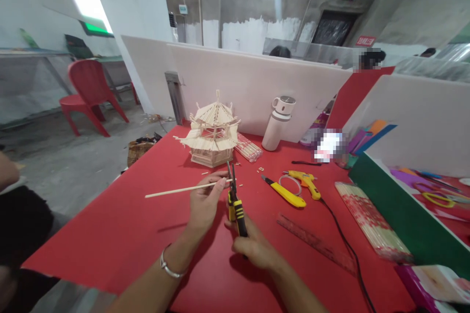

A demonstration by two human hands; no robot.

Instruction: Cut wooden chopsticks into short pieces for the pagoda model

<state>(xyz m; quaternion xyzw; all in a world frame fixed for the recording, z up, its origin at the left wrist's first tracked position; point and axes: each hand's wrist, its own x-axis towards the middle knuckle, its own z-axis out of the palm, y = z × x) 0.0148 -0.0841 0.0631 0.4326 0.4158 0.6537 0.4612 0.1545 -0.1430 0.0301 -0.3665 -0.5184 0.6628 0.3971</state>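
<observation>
Left hand [205,200] pinching wooden stick [169,191], right hand [255,246] closed around black-and-yellow pliers [240,215], stick-built pagoda model [213,144] beyond, red tabletop [121,239].

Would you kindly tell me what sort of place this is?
It looks like a craft workshop, though I cannot be sure: a stick-built pagoda stands on the red table, a glue gun lies there too, and the right hand holds pliers.

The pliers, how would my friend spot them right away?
Find the red table. In front of the stick pagoda, the right hand grips the pliers. Unlike the yellow glue gun lying nearby, they're held, and black with yellow stripes.
</observation>
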